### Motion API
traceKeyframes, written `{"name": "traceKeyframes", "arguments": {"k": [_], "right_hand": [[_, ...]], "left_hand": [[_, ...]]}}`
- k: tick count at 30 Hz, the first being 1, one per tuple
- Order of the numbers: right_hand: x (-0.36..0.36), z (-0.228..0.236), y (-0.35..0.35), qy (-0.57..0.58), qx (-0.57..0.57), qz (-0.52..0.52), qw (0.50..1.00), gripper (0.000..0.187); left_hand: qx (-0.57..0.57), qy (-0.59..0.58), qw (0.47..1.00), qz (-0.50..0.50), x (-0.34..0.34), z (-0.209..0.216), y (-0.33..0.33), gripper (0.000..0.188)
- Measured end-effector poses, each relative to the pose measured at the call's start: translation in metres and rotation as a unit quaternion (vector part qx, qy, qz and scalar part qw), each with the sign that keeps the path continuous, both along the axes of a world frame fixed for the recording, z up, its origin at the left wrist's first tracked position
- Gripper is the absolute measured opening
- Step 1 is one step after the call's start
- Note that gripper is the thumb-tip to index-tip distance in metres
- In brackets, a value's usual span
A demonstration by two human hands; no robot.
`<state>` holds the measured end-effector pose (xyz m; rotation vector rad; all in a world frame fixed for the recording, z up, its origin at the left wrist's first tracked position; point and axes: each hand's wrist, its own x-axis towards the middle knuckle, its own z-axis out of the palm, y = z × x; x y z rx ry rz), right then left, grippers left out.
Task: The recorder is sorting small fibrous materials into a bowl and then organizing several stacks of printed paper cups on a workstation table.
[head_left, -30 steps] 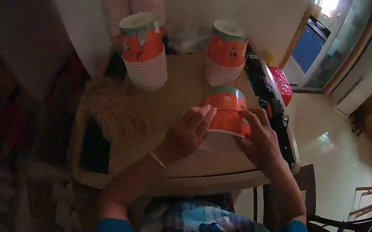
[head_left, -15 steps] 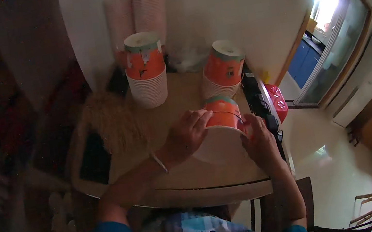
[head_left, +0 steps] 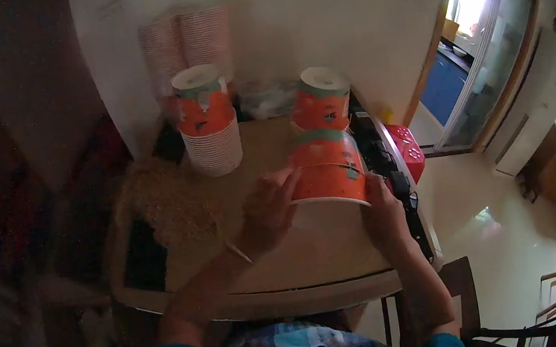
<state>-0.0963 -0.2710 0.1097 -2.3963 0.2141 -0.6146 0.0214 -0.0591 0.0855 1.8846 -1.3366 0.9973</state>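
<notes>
An orange paper bucket with a green band at its bottom end is held between my two hands above the table, tilted with its white rim toward me. A thin dark line, perhaps a cord, runs across its side. My left hand grips the bucket's left side, fingers bent against the wall. On the right side, my right hand pinches near the rim. Just behind stands an upside-down stack of like buckets. Farther left is a taller upside-down stack.
A loose heap of straw-like fibre lies left on the table. More stacked buckets stand against the wall, beside a clear plastic bag. Dark objects line the right edge, near a red stool.
The bucket has tipped so that more of its orange side shows and less of its inside. My hands keep hold of both sides. The whole view has shifted slightly.
</notes>
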Motion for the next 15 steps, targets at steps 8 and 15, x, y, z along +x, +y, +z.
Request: {"name": "traceKeyframes", "arguments": {"k": [8, 15], "right_hand": [[0.005, -0.002, -0.017, -0.054, -0.058, -0.047, 0.996, 0.025], [0.019, 0.013, -0.033, -0.137, -0.150, -0.028, 0.979, 0.021]], "left_hand": [[-0.001, 0.063, 0.998, 0.008, -0.025, 0.030, -0.006, 0.065], [-0.033, 0.107, 0.992, 0.055, -0.016, 0.041, -0.013, 0.066]]}}
